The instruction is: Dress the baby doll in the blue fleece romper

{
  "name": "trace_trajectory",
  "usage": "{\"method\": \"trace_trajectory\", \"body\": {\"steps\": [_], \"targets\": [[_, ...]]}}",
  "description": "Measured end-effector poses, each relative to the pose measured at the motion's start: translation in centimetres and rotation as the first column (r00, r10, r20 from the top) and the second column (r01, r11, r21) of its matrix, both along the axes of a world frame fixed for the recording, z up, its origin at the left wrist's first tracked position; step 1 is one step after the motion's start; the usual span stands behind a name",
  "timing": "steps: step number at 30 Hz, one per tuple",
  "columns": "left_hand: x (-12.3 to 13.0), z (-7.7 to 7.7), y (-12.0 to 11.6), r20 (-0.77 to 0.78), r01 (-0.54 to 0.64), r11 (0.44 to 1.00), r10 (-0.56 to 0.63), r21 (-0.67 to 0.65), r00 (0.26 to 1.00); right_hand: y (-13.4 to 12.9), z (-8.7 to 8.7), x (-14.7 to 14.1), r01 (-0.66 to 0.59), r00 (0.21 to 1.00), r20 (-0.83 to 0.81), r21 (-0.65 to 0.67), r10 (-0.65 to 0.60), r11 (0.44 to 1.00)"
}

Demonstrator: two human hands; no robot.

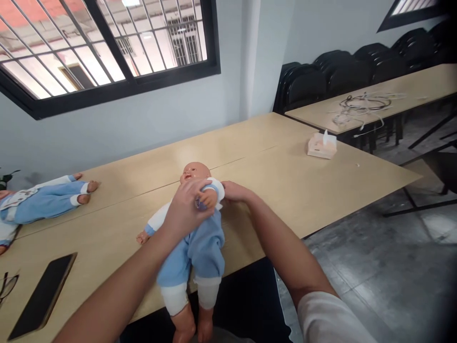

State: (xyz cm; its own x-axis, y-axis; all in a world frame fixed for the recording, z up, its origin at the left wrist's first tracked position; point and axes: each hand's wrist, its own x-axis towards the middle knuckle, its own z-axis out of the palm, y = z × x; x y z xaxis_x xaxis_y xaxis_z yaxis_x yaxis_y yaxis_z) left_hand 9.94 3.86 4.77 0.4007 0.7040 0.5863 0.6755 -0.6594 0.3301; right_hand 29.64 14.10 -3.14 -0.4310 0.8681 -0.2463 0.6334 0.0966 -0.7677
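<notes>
A baby doll (206,240) in a blue and white outfit lies face up on the table's front edge, its bare feet hanging toward me. My left hand (188,204) is closed over its chest, beside the doll's raised forearm and small fist. Something small and bluish-purple shows by that fist, too little of it to name. At the doll's shoulder on the right, my right hand (233,191) grips the white sleeve (217,187); its fingertips are partly hidden behind the cloth. The doll's other arm (152,226) rests out to the left.
A second doll (46,202) lies on the table (271,209) at the left. A phone (44,293) and glasses (7,286) are near the front left. A tissue box (322,146) stands at the right; cables (360,109) lie on another table before stacked black chairs (307,85).
</notes>
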Motion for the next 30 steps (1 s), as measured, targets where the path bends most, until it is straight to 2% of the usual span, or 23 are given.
{"method": "trace_trajectory", "body": {"steps": [2,4,6,8,11,13,15,18,20,22,24,27,30], "targets": [[1.6,-0.6,0.4,-0.088,0.080,0.997,-0.079,0.006,0.993,0.1,0.6,2.0,-0.098,0.990,-0.117,-0.190,0.077,0.977],[3.5,-1.3,0.8,-0.205,0.149,0.989,-0.147,-0.004,0.968,0.1,1.1,3.5,-0.136,0.963,-0.262,-0.264,0.064,0.955],[5.5,-2.0,1.1,-0.360,0.191,0.981,-0.188,-0.027,0.914,0.1,1.3,4.2,-0.085,0.941,-0.338,-0.162,0.026,0.983],[7.1,-2.7,1.2,-0.503,0.196,0.979,-0.195,-0.051,0.842,0.0,1.4,4.1,-0.055,0.936,-0.349,-0.039,0.038,0.998],[7.8,-3.0,0.5,-0.568,0.205,0.976,-0.211,-0.075,0.796,0.0,1.2,3.5,-0.074,0.935,-0.347,0.019,0.076,0.997],[6.7,-2.7,-0.6,-0.508,0.198,0.976,-0.213,-0.085,0.835,0.2,1.0,3.1,-0.087,0.933,-0.346,0.047,0.098,0.995],[4.4,-2.3,-2.1,-0.405,0.161,0.983,-0.183,-0.086,0.896,0.6,0.6,2.8,-0.064,0.934,-0.346,0.089,0.092,0.994],[-0.2,-2.6,-4.5,-0.219,0.046,0.997,-0.060,-0.067,0.974,1.4,-0.3,2.4,0.081,0.943,-0.330,0.153,-0.026,0.985],[-3.4,-3.9,-6.0,-0.077,-0.072,0.997,0.070,-0.033,0.995,2.0,-1.1,2.2,0.198,0.941,-0.307,0.166,-0.140,0.966],[-6.1,-6.0,-7.5,0.026,-0.187,0.982,0.188,-0.028,0.982,2.6,-1.8,2.1,0.304,0.923,-0.295,0.175,-0.245,0.936],[-7.8,-8.2,-9.0,0.091,-0.254,0.965,0.259,-0.068,0.962,3.3,-2.4,2.2,0.391,0.897,-0.300,0.193,-0.326,0.900],[-8.4,-10.5,-11.0,0.111,-0.231,0.956,0.253,-0.180,0.961,4.1,-2.2,2.7,0.466,0.872,-0.286,0.238,-0.397,0.852],[-7.2,-11.4,-12.6,0.047,-0.137,0.948,0.157,-0.288,0.986,2.7,-0.3,3.2,0.468,0.884,-0.246,0.453,-0.397,0.759]]}}
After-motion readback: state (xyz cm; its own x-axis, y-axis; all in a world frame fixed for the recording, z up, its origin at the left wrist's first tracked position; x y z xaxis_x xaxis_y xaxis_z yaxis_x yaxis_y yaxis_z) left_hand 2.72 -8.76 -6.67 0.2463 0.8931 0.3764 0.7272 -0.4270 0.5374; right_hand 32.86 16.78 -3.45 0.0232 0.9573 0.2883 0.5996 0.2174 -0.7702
